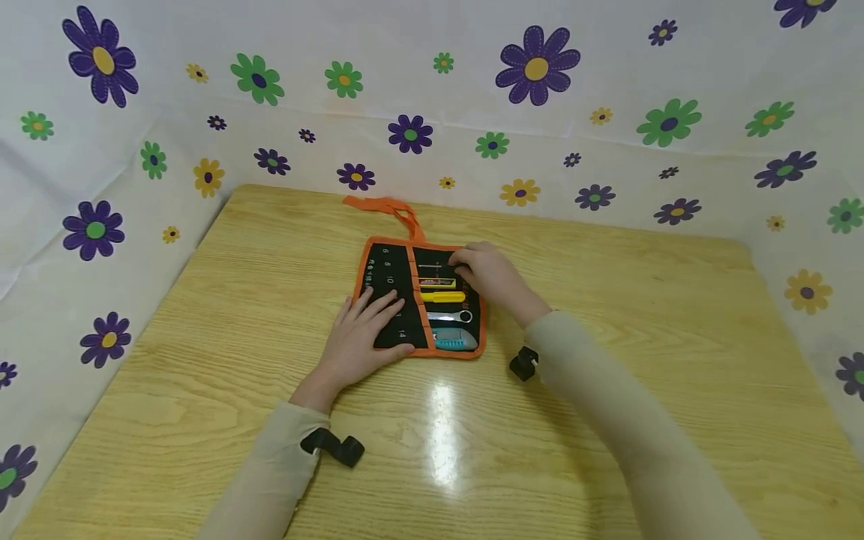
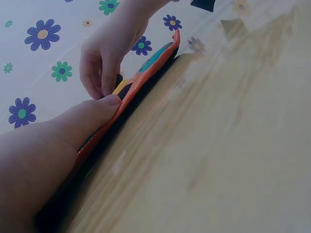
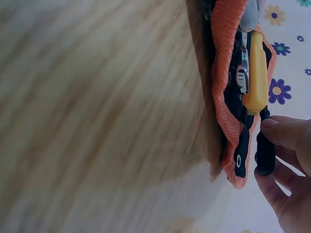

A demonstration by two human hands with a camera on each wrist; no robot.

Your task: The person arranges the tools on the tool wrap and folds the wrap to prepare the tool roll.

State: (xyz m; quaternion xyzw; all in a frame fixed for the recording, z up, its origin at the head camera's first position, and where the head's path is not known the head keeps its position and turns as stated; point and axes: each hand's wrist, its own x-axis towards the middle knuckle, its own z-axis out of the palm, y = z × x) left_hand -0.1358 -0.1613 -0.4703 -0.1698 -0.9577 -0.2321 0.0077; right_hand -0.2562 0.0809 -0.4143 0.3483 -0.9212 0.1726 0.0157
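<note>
A black tool roll [image 1: 398,259] with orange edging lies unfolded on the table. My left hand [image 1: 358,334] rests on its left half with fingers spread. At the roll's upper right, my right hand [image 1: 496,277] pinches a small screwdriver by its black handle [image 3: 266,153]; its thin shaft [image 1: 428,265] lies along the top slot. Below it in the pockets sit a small yellow-edged packet [image 1: 437,283], a yellow-handled tool [image 1: 444,297], a ring-ended wrench [image 1: 459,316] and a teal utility knife [image 1: 455,340]. Their left ends are hidden inside the pockets.
An orange tie strap [image 1: 388,204] trails from the roll's top edge toward the back of the wooden table [image 1: 641,322]. Flower-patterned cloth [image 1: 466,105] hangs behind and at the sides. Each sleeve carries a black wrist camera, the left one [image 1: 347,450] close to the tabletop.
</note>
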